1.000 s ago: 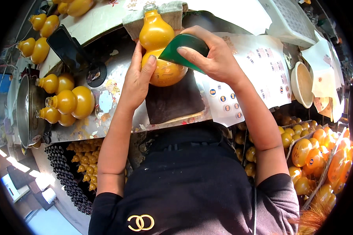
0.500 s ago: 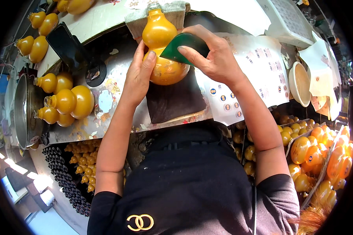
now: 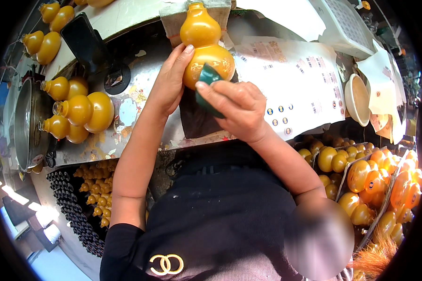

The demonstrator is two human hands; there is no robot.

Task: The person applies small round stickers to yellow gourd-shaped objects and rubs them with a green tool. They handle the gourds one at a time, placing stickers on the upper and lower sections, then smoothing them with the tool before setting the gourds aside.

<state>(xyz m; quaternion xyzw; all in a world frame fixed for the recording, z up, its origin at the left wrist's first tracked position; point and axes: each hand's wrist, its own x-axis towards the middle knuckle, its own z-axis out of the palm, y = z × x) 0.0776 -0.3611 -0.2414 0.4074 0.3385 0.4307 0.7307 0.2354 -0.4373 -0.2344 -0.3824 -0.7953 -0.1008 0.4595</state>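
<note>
A yellow gourd-shaped bottle (image 3: 200,28) lies with its neck pointing away from me, resting against a folded grey cloth (image 3: 171,21). My left hand (image 3: 171,77) grips the bottle's left side near the waist, thumb on top. In my right hand (image 3: 241,107) is a flat green scraper (image 3: 209,77), pinched between thumb and fingers. Its tip presses on the bottle's lower bulb, where pale gold markings show. Under the bottle lies a dark brown cloth (image 3: 197,122).
White sticker sheets (image 3: 295,70) cover the table's right side, near an oval bowl (image 3: 358,100) and a white plastic bin (image 3: 344,28). Several gourd bottles (image 3: 98,112), a phone on a stand (image 3: 84,42) and a metal pan (image 3: 28,126) stand left. Crates of bottles (image 3: 361,178) sit lower right.
The green scraper has moved from the bottle's waist down onto its lower bulb, bending there. My right hand has come lower and nearer. The bottle sits slightly higher and farther right in view.
</note>
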